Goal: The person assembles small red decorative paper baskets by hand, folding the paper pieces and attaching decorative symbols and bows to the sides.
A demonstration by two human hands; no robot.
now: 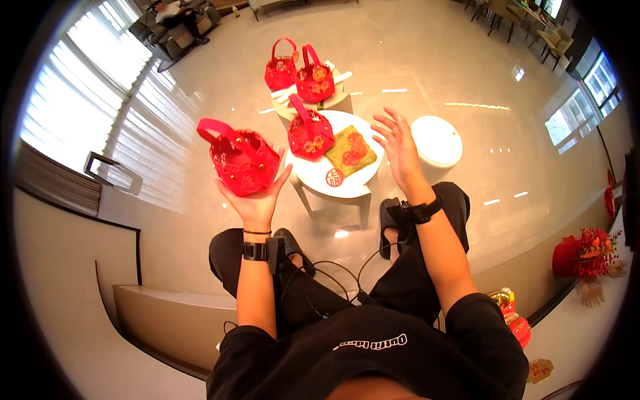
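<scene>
My left hand (257, 200) is raised palm up and carries a small red cut-paper basket (241, 160) with a red handle. My right hand (398, 143) hovers open, fingers spread, over the right edge of a small round white table (313, 177). On that table stands a second red basket (309, 133) beside a yellow-green square card with red flowers (350, 150) and a small round red paper piece (334, 177). Two more red baskets (297, 68) sit on a white stool (337, 101) farther away.
A round white stool (437, 140) stands right of the table on the glossy floor. A red flower arrangement (587, 257) sits on the ledge at the right. A seated person (175, 17) is far off at the top left by the window blinds.
</scene>
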